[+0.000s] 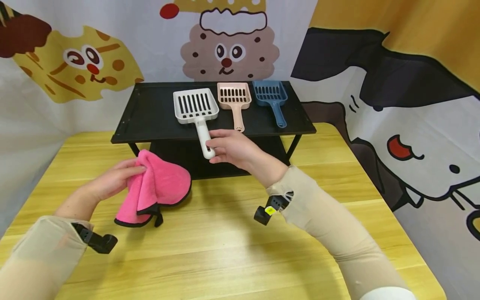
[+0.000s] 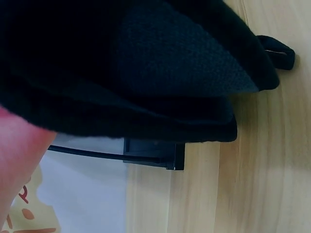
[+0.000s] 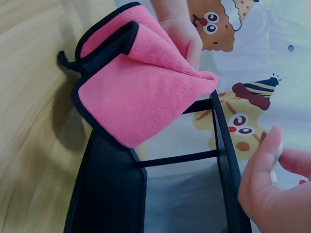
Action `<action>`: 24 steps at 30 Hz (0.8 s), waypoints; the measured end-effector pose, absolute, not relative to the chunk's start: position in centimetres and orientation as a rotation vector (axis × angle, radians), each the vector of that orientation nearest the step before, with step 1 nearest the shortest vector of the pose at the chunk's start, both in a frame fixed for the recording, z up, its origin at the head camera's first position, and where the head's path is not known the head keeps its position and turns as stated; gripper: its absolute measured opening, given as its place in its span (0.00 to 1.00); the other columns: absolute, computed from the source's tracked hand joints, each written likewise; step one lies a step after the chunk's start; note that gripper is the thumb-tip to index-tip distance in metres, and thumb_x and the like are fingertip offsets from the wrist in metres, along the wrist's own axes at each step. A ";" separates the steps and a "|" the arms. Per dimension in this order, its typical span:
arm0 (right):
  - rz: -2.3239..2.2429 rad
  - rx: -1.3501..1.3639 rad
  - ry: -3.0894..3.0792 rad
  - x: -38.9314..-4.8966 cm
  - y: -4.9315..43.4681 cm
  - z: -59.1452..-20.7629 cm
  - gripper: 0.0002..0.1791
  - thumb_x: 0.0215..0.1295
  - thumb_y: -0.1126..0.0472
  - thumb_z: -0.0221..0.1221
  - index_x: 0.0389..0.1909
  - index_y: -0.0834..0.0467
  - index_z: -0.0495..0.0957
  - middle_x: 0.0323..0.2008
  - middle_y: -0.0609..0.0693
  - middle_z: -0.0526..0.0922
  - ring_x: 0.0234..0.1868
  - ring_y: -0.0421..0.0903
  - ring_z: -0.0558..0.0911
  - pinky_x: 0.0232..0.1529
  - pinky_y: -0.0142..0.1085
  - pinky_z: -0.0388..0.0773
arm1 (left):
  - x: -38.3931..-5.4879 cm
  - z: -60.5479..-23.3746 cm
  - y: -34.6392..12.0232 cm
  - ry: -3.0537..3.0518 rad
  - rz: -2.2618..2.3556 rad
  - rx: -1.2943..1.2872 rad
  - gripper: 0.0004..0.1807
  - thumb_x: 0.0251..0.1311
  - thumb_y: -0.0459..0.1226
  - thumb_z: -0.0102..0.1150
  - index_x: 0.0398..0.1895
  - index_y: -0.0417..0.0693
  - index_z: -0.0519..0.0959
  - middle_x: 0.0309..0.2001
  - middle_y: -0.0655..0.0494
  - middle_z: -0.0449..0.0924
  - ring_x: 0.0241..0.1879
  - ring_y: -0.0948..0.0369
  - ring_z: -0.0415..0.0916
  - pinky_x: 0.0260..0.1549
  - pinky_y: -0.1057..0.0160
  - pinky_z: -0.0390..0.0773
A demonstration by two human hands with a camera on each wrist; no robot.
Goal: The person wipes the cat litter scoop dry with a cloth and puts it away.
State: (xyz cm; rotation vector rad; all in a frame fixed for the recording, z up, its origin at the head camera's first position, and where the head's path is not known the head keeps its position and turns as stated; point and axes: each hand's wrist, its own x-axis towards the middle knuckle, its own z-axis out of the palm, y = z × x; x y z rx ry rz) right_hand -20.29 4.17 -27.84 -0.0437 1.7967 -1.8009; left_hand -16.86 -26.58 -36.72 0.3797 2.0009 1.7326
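My left hand (image 1: 118,177) pinches a pink towel (image 1: 165,181) with a black edge and a dark hanging loop. The towel hangs folded over the table, and its dark underside (image 2: 180,53) fills much of the left wrist view. With my right hand (image 1: 236,148) I hold the handle of a white slotted litter scoop (image 1: 203,135), fingers and thumb at its lower end. The scoop's head overlaps the top of a black shelf (image 1: 150,112) in the head view, and its handle reaches past the front edge. In the right wrist view the scoop is mostly hidden by my fingers (image 3: 265,165).
A pink litter scoop (image 1: 237,112) and a blue litter scoop (image 1: 276,108) lie on the shelf, right of the white one. The two-level shelf stands at the back of a wooden table (image 1: 210,254). Behind it hangs a cartoon-print curtain (image 1: 157,41).
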 end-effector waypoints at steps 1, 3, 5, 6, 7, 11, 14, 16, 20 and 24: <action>-1.816 -0.037 1.797 -20.5 3.9 -27.9 0.26 0.67 0.67 0.51 0.66 0.62 0.61 0.56 0.61 0.72 0.37 0.45 0.76 0.28 0.28 0.77 | -16.9 -36.7 -26.5 1.997 1.737 0.375 0.14 0.70 0.33 0.37 0.42 0.59 0.73 0.36 0.64 0.76 0.36 0.68 0.76 0.37 0.72 0.78; -1.832 -0.028 1.805 -20.7 3.3 -27.9 0.25 0.66 0.68 0.52 0.65 0.62 0.63 0.57 0.62 0.72 0.38 0.46 0.76 0.28 0.28 0.77 | -16.8 -36.8 -26.5 1.988 1.743 0.375 0.13 0.70 0.33 0.37 0.42 0.58 0.73 0.36 0.64 0.76 0.36 0.68 0.76 0.38 0.72 0.77; -1.836 -0.027 1.823 -20.9 2.9 -27.9 0.25 0.66 0.68 0.52 0.64 0.63 0.63 0.56 0.62 0.72 0.38 0.46 0.76 0.28 0.28 0.77 | -16.8 -36.8 -26.4 1.993 1.742 0.368 0.13 0.70 0.33 0.37 0.42 0.57 0.73 0.37 0.64 0.75 0.36 0.68 0.76 0.38 0.73 0.77; -1.836 -0.024 1.833 -21.0 2.7 -27.8 0.26 0.65 0.68 0.53 0.64 0.63 0.63 0.56 0.62 0.73 0.37 0.46 0.76 0.28 0.28 0.77 | -16.7 -36.8 -26.4 2.000 1.736 0.364 0.12 0.70 0.34 0.37 0.42 0.57 0.72 0.37 0.64 0.75 0.36 0.68 0.76 0.38 0.73 0.77; -1.833 -0.025 1.844 -21.1 2.5 -27.8 0.26 0.65 0.68 0.53 0.65 0.62 0.63 0.56 0.62 0.73 0.38 0.46 0.76 0.28 0.29 0.77 | -16.7 -36.8 -26.4 2.006 1.732 0.361 0.12 0.70 0.34 0.37 0.42 0.57 0.72 0.37 0.65 0.75 0.37 0.69 0.76 0.38 0.73 0.77; -1.801 -0.023 1.893 -21.1 2.5 -27.6 0.30 0.65 0.66 0.54 0.68 0.59 0.58 0.56 0.61 0.73 0.44 0.51 0.79 0.34 0.34 0.81 | -16.7 -36.8 -26.4 2.015 1.720 0.367 0.11 0.70 0.34 0.37 0.42 0.56 0.72 0.37 0.64 0.75 0.36 0.68 0.75 0.38 0.73 0.77; -1.763 -0.038 1.919 -20.9 2.9 -27.5 0.31 0.66 0.65 0.54 0.68 0.57 0.56 0.54 0.61 0.75 0.46 0.53 0.80 0.41 0.40 0.81 | -16.7 -36.8 -26.4 2.013 1.719 0.378 0.11 0.70 0.34 0.36 0.42 0.55 0.72 0.36 0.64 0.75 0.36 0.68 0.75 0.37 0.73 0.77; -1.735 -0.053 1.936 -20.7 3.2 -27.6 0.28 0.66 0.65 0.53 0.66 0.58 0.58 0.50 0.61 0.77 0.42 0.51 0.82 0.42 0.42 0.81 | -16.8 -36.8 -26.5 2.013 1.718 0.384 0.12 0.70 0.34 0.36 0.42 0.55 0.72 0.36 0.64 0.75 0.36 0.68 0.75 0.37 0.73 0.77; -1.685 -0.067 1.963 -20.3 3.5 -27.8 0.23 0.67 0.62 0.53 0.61 0.62 0.62 0.36 0.57 0.79 0.26 0.44 0.81 0.32 0.37 0.82 | -16.8 -36.7 -26.5 2.024 1.710 0.394 0.11 0.70 0.34 0.37 0.42 0.56 0.72 0.36 0.64 0.75 0.35 0.68 0.76 0.37 0.72 0.78; -1.712 -0.044 1.943 -20.2 3.3 -28.0 0.22 0.67 0.62 0.53 0.59 0.64 0.63 0.28 0.54 0.78 0.20 0.42 0.79 0.25 0.32 0.80 | -17.0 -36.4 -26.2 2.037 1.689 0.398 0.11 0.71 0.36 0.37 0.42 0.57 0.72 0.36 0.64 0.75 0.36 0.68 0.76 0.38 0.72 0.78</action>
